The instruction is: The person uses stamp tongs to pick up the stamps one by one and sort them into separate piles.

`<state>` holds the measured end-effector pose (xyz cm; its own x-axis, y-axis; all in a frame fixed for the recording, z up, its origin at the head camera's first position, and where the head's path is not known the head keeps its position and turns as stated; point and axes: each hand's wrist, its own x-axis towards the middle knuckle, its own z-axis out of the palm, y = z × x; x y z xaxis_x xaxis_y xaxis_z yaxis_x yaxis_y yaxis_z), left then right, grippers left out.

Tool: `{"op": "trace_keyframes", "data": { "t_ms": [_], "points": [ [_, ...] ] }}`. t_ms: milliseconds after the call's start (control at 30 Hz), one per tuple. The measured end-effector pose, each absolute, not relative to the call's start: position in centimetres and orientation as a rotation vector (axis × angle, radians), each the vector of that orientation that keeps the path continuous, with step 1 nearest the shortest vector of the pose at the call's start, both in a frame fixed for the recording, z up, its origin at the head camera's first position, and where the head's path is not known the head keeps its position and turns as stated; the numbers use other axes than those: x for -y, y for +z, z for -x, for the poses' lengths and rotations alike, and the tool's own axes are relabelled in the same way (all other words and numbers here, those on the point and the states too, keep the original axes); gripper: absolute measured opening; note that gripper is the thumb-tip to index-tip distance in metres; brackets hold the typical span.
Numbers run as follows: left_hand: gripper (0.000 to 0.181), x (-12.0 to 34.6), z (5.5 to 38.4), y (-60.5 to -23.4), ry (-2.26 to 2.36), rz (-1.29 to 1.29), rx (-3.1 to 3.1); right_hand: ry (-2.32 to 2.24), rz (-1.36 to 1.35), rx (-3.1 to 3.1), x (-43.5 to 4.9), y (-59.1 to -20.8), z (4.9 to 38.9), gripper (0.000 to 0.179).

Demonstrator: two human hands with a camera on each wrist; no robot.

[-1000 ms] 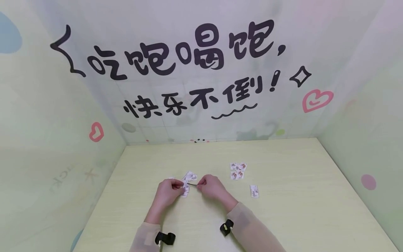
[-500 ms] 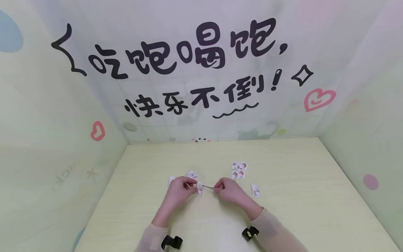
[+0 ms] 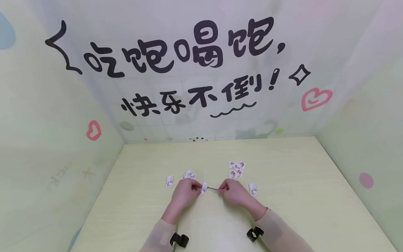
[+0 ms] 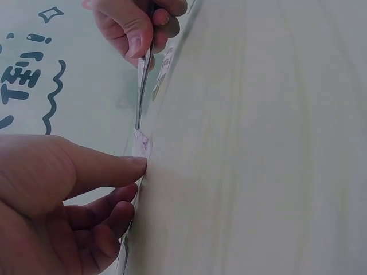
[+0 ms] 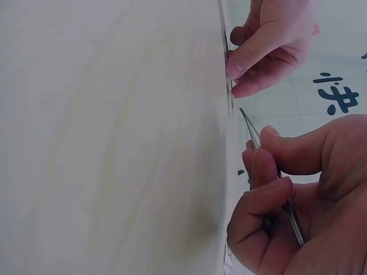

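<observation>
A small white printed paper piece (image 3: 204, 188) stands slantwise between the two hands in the head view. My left hand (image 3: 185, 194) pinches its lower left part between thumb and forefinger; the other fingers curl below, as the left wrist view shows. In my right hand (image 3: 236, 191) is a pair of metal tweezers (image 4: 144, 80), gripped by thumb and fingers. Its tips point left, right at the upper corner of the printed piece (image 4: 141, 145). From the right wrist view, the tweezers' arms (image 5: 248, 123) lie close together near the left fingertips.
A few similar pieces (image 3: 189, 175) overlap behind the left hand, and a single one (image 3: 169, 181) lies to its left. Several pieces with reddish pictures (image 3: 237, 169) form a cluster at the back right. Another piece (image 3: 253, 189) lies right of the right hand. Printed walls (image 3: 201, 129) enclose the table.
Both hands have moved right, the left carrying one paper piece away from the overlapping ones and the right keeping the tweezers at it. The piece has tilted, and the single left piece is uncovered.
</observation>
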<state>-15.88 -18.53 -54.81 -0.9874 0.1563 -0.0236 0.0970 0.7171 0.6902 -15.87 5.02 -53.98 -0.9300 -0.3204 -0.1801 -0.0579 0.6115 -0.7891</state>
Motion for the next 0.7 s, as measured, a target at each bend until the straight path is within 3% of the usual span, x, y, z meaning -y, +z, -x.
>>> {"op": "trace_keyframes", "data": {
  "t_ms": [700],
  "points": [
    [0.012,18.1,15.8,-54.8,1.098,-0.123,-2.844,-1.285,0.336,-2.498,-3.8,-53.9,15.6,0.016]
  ]
}}
